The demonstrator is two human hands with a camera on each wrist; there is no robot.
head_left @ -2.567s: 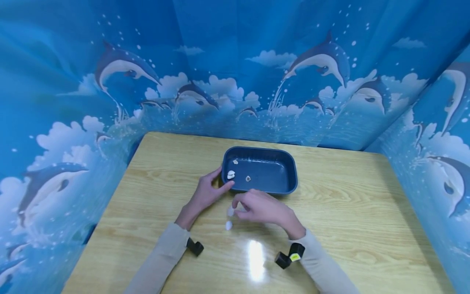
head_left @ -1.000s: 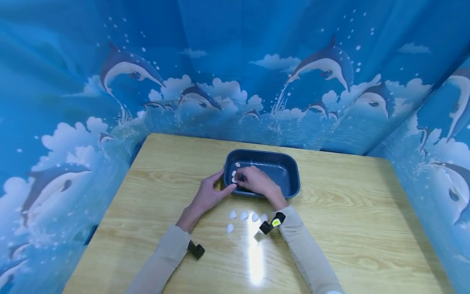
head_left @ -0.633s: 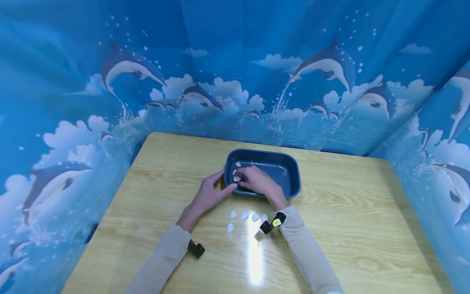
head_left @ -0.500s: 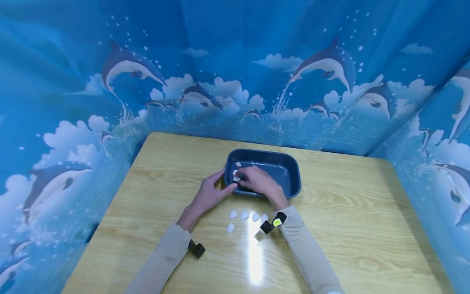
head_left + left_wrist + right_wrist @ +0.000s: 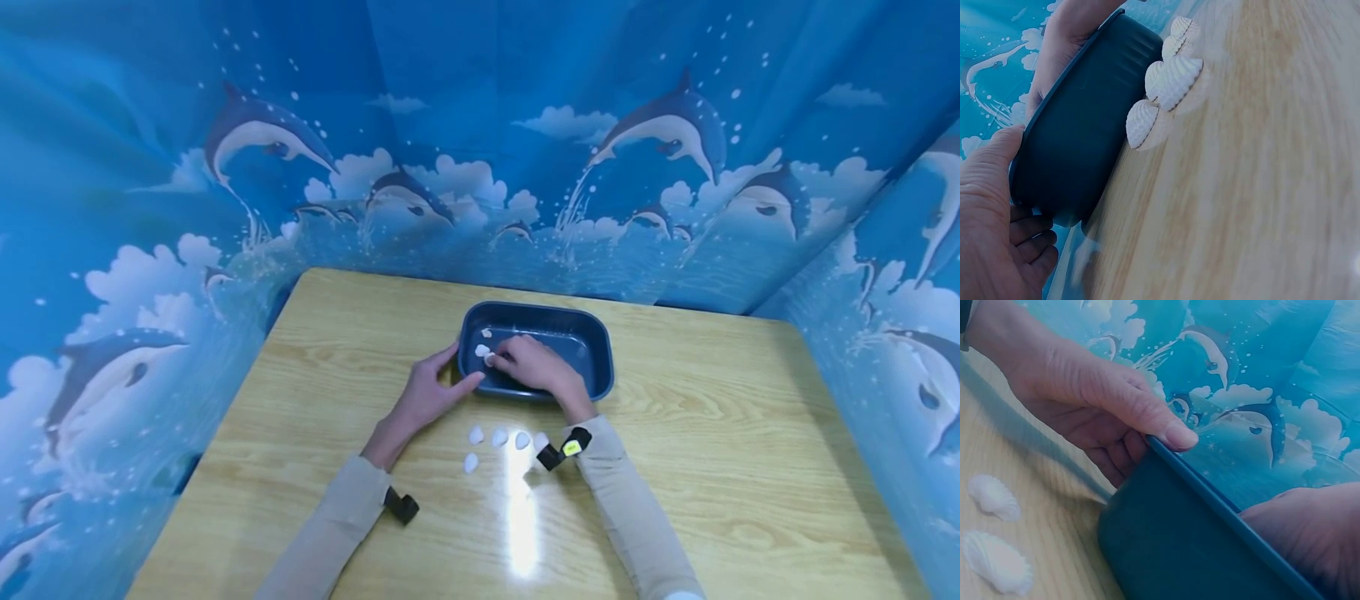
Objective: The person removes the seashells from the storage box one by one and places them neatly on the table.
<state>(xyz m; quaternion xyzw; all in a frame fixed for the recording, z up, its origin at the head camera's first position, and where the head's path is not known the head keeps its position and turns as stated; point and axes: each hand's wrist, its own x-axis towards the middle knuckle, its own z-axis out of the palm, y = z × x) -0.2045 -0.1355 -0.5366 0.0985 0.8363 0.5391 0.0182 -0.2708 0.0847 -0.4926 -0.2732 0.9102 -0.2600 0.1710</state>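
One half-hidden shell (image 5: 488, 359): right hand (image 5: 534, 364) pinches it, left hand (image 5: 426, 393) grips tub (image 5: 577, 357).

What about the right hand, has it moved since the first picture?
Yes: the right hand went from the near side of the blue basin into it, toward the far edge of the table.
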